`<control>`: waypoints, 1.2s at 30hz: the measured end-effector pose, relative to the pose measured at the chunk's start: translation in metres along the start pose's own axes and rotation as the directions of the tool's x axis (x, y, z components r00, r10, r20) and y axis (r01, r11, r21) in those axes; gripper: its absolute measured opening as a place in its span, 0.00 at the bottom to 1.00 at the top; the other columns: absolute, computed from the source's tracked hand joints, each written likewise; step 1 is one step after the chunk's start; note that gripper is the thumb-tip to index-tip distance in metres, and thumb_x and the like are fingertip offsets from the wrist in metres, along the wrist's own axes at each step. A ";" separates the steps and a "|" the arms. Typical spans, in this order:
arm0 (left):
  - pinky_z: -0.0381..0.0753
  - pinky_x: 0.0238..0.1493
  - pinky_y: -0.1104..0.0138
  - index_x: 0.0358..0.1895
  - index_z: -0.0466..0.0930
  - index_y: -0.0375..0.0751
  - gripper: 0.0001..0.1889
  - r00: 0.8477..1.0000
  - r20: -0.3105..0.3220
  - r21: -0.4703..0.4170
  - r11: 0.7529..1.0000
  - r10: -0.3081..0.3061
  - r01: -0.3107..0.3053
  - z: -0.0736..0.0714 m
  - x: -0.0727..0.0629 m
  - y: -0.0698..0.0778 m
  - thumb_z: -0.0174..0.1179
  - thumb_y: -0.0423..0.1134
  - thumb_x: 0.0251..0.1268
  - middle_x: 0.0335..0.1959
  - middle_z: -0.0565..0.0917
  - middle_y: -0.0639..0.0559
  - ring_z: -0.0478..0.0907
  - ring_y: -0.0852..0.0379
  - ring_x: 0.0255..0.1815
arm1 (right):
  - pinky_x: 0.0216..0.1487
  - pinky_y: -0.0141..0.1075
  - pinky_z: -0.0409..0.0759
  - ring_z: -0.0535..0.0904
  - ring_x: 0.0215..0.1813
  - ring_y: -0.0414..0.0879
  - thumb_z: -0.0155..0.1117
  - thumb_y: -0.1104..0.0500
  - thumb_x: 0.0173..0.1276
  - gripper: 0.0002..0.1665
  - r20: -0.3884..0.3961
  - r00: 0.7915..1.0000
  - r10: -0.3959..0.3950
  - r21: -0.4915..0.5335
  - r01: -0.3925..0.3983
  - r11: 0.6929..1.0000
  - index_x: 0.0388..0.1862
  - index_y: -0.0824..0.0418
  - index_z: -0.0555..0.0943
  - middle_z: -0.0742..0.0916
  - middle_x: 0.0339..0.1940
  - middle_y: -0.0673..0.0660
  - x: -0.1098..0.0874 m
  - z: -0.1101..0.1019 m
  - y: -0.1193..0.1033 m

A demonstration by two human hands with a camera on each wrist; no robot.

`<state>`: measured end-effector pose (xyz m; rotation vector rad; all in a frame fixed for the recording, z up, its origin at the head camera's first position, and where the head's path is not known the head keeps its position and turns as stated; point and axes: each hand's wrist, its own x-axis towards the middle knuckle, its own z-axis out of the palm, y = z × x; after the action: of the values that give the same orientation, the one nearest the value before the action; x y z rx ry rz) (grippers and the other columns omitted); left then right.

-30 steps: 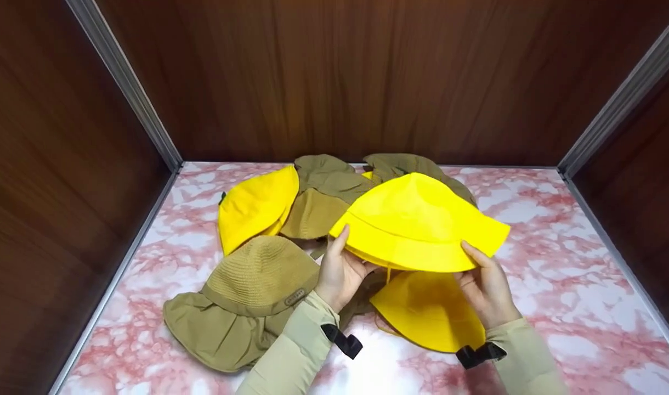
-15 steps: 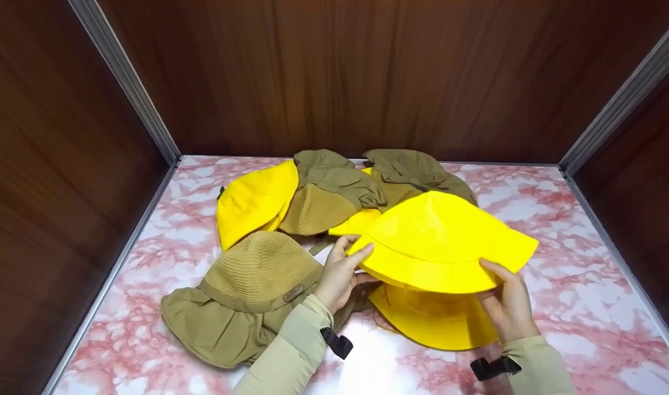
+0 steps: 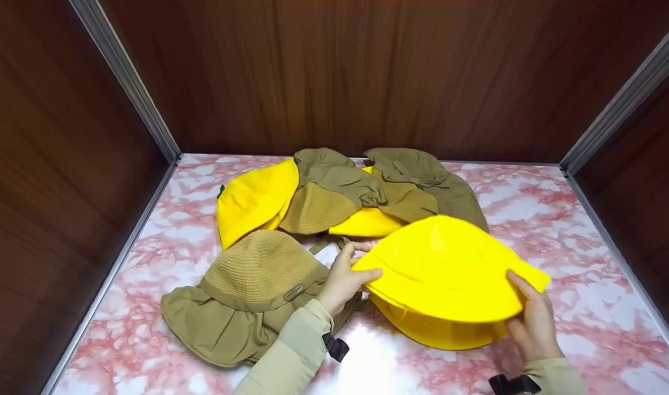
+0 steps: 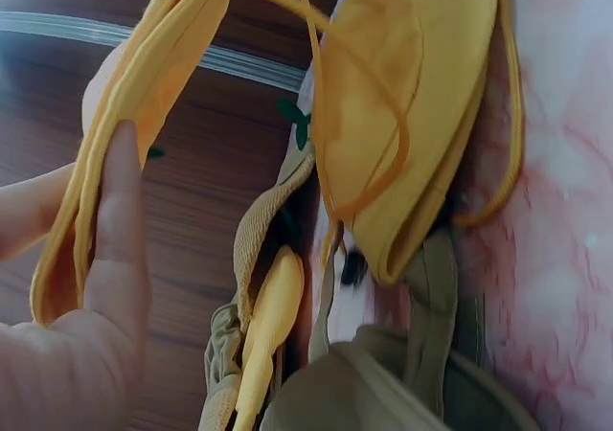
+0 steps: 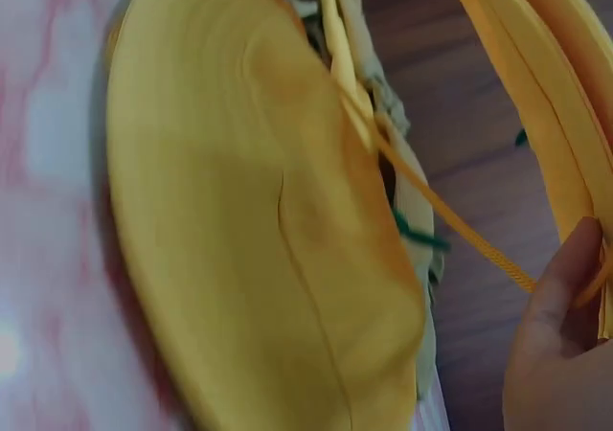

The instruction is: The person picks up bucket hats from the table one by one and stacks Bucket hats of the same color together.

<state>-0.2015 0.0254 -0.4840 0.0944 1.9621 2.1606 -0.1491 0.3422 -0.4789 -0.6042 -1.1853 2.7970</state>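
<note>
Between my two hands is a bright yellow bucket hat (image 3: 444, 269), crown up, held above a second yellow bucket hat (image 3: 444, 332) on the table. My left hand (image 3: 345, 277) pinches the held hat's brim at its left end, thumb on top. At the opposite end my right hand (image 3: 534, 318) grips the brim the same way. In the left wrist view the brim (image 4: 115, 134) shows edge-on between thumb and fingers, and a yellow cord (image 4: 374, 77) hangs from it. The right wrist view shows the lower hat (image 5: 239, 211) close beside the held one (image 5: 546, 96).
A khaki hat with a ruffled flap (image 3: 263, 274) lies front left. Behind it are a folded yellow hat (image 3: 258, 203) and khaki hats (image 3: 318, 208) (image 3: 417, 181), with another yellow hat (image 3: 367, 222) partly under them. Wood-grain panels (image 3: 334, 77) enclose the marbled table (image 3: 597, 307).
Both hands have carried the held yellow hat down and to the right, lower over the other yellow hat. The yellow and khaki hats behind it have come into fuller view.
</note>
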 end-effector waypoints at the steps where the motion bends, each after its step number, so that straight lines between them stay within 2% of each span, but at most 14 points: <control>1: 0.85 0.30 0.65 0.53 0.72 0.36 0.23 1.000 -0.001 0.037 0.999 0.012 -0.012 0.000 -0.001 -0.001 0.67 0.26 0.54 0.48 0.81 0.38 0.80 0.57 0.32 | 0.50 0.31 0.84 0.84 0.45 0.39 0.59 0.65 0.73 0.09 -0.026 1.000 -0.014 -0.002 0.014 1.000 0.44 0.55 0.84 0.88 0.42 0.48 0.000 -0.003 -0.002; 4: 0.86 0.28 0.63 0.52 0.74 0.36 0.22 0.999 0.009 0.133 0.990 0.036 -0.037 0.000 -0.003 -0.005 0.69 0.27 0.54 0.43 0.82 0.39 0.79 0.58 0.29 | 0.48 0.29 0.85 0.84 0.45 0.37 0.64 0.64 0.70 0.08 -0.135 0.989 -0.057 -0.082 0.046 0.996 0.45 0.55 0.83 0.88 0.41 0.46 0.001 -0.010 -0.007; 7: 0.87 0.26 0.57 0.52 0.76 0.35 0.20 0.999 0.024 0.210 0.976 0.045 -0.049 0.002 -0.005 -0.008 0.69 0.30 0.55 0.40 0.82 0.41 0.78 0.59 0.25 | 0.43 0.28 0.85 0.83 0.42 0.36 0.70 0.60 0.65 0.16 -0.259 0.960 -0.104 -0.224 0.045 0.974 0.50 0.52 0.77 0.86 0.39 0.43 0.003 -0.016 -0.010; 9: 0.87 0.25 0.57 0.52 0.78 0.37 0.19 0.998 0.028 0.286 0.957 0.052 -0.058 0.004 -0.006 -0.011 0.70 0.32 0.57 0.39 0.82 0.42 0.78 0.56 0.21 | 0.40 0.27 0.84 0.82 0.40 0.35 0.73 0.57 0.62 0.22 -0.313 0.940 -0.132 -0.318 0.027 0.948 0.52 0.53 0.75 0.85 0.38 0.42 0.005 -0.019 -0.011; 11: 0.87 0.26 0.60 0.52 0.79 0.39 0.18 0.997 0.031 0.387 0.919 0.073 -0.080 0.005 -0.008 -0.012 0.69 0.35 0.58 0.40 0.83 0.44 0.80 0.53 0.20 | 0.37 0.27 0.84 0.82 0.37 0.35 0.75 0.56 0.60 0.24 -0.344 0.925 -0.160 -0.380 0.019 0.925 0.52 0.54 0.74 0.84 0.37 0.41 0.007 -0.022 -0.010; 15: 0.82 0.39 0.67 0.52 0.82 0.42 0.17 0.991 0.044 0.574 0.808 0.130 -0.132 0.005 -0.010 -0.014 0.68 0.39 0.60 0.42 0.87 0.47 0.85 0.50 0.35 | 0.35 0.27 0.85 0.82 0.34 0.35 0.76 0.56 0.59 0.24 -0.362 0.913 -0.186 -0.450 0.003 0.893 0.50 0.56 0.75 0.83 0.35 0.42 0.008 -0.029 -0.008; 17: 0.80 0.46 0.66 0.53 0.83 0.42 0.17 0.988 0.056 0.619 0.771 0.143 -0.147 0.006 -0.011 -0.015 0.68 0.40 0.61 0.43 0.88 0.49 0.84 0.54 0.42 | 0.35 0.27 0.85 0.82 0.33 0.35 0.76 0.57 0.58 0.22 -0.368 0.910 -0.190 -0.469 -0.006 0.883 0.48 0.55 0.77 0.82 0.33 0.42 0.008 -0.033 -0.006; 20: 0.81 0.51 0.63 0.54 0.82 0.40 0.17 0.987 0.080 0.627 0.763 0.140 -0.159 0.007 -0.011 -0.017 0.67 0.38 0.62 0.45 0.88 0.48 0.83 0.53 0.47 | 0.35 0.26 0.84 0.81 0.33 0.34 0.77 0.56 0.57 0.22 -0.375 0.907 -0.191 -0.500 -0.024 0.866 0.48 0.56 0.77 0.82 0.33 0.41 0.008 -0.038 -0.005; 23: 0.80 0.57 0.61 0.56 0.82 0.39 0.18 0.985 0.101 0.635 0.753 0.140 -0.172 0.009 -0.011 -0.019 0.66 0.37 0.63 0.50 0.87 0.46 0.82 0.51 0.53 | 0.36 0.25 0.84 0.81 0.34 0.32 0.77 0.53 0.57 0.25 -0.372 0.907 -0.200 -0.563 -0.048 0.825 0.50 0.56 0.76 0.81 0.36 0.41 0.009 -0.042 -0.004; 27: 0.77 0.61 0.60 0.58 0.81 0.39 0.19 0.984 0.107 0.678 0.714 0.140 -0.175 0.012 -0.011 -0.021 0.65 0.37 0.64 0.53 0.85 0.46 0.79 0.49 0.57 | 0.38 0.25 0.83 0.81 0.34 0.31 0.76 0.48 0.58 0.28 -0.360 0.912 -0.198 -0.647 -0.091 0.757 0.52 0.55 0.75 0.77 0.44 0.44 0.010 -0.047 -0.003; 32: 0.78 0.59 0.59 0.60 0.80 0.40 0.20 0.981 0.116 0.715 0.673 0.154 -0.190 0.016 -0.012 -0.023 0.65 0.36 0.64 0.53 0.84 0.45 0.79 0.48 0.55 | 0.37 0.24 0.82 0.79 0.35 0.30 0.76 0.45 0.58 0.29 -0.352 0.916 -0.194 -0.710 -0.127 0.693 0.53 0.55 0.75 0.74 0.49 0.46 0.012 -0.052 -0.002; 36: 0.80 0.57 0.61 0.62 0.78 0.44 0.22 0.967 0.161 0.757 0.604 0.196 -0.249 0.017 -0.012 -0.027 0.65 0.34 0.64 0.52 0.84 0.45 0.80 0.50 0.52 | 0.37 0.20 0.79 0.76 0.37 0.30 0.75 0.45 0.59 0.31 -0.327 0.920 -0.215 -0.779 -0.134 0.612 0.55 0.58 0.76 0.75 0.50 0.47 0.015 -0.056 -0.001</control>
<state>-0.1829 0.0421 -0.5077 0.5652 2.8158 1.1998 -0.1430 0.3837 -0.5184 -1.0811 -2.2567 1.7976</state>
